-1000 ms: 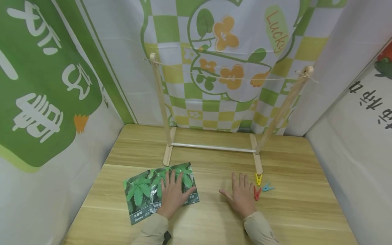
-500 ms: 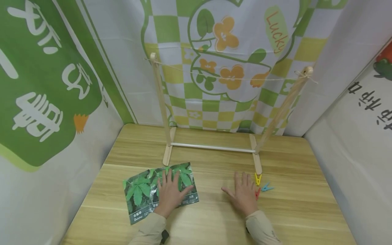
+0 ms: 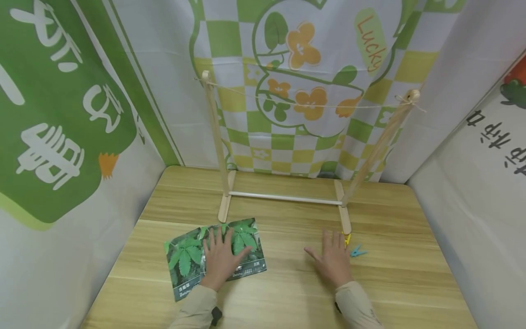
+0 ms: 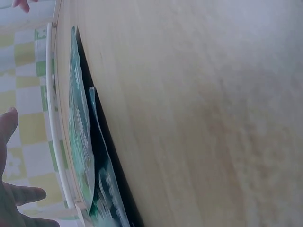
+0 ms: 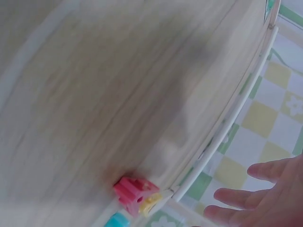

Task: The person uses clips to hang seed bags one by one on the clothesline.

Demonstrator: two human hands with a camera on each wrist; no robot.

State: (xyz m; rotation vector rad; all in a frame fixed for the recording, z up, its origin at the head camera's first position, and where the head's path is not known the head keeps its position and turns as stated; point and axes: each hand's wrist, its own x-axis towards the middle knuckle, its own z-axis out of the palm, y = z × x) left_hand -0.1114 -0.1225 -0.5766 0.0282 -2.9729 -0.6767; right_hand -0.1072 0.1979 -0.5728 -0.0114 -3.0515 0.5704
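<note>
My left hand (image 3: 222, 262), fingers straight and spread, hovers over two overlapping green leaf-print packets, the left packet (image 3: 185, 260) and the right packet (image 3: 248, 240). In the left wrist view a gap shows between that hand and the packets. My right hand (image 3: 334, 261) holds nothing; its fingers are extended above the table beside small clothespins. A blue clothespin (image 3: 358, 251) lies to its right, and a yellow clothespin (image 3: 347, 239) peeks out past its fingertips. The red clothespin (image 5: 135, 193) shows in the right wrist view but is hidden by the hand in the head view.
A wooden frame stands behind the hands, with a left post (image 3: 215, 137), a right post (image 3: 380, 148) and a white bottom rod (image 3: 285, 198). A thin string (image 3: 320, 105) spans the post tops. Printed curtains (image 3: 283, 151) hang behind the wood-grain table (image 3: 283, 297).
My left hand has drifted left over the packets, uncovering more of the right one. My right hand has shifted right, covering the red clothespin and part of the yellow one.
</note>
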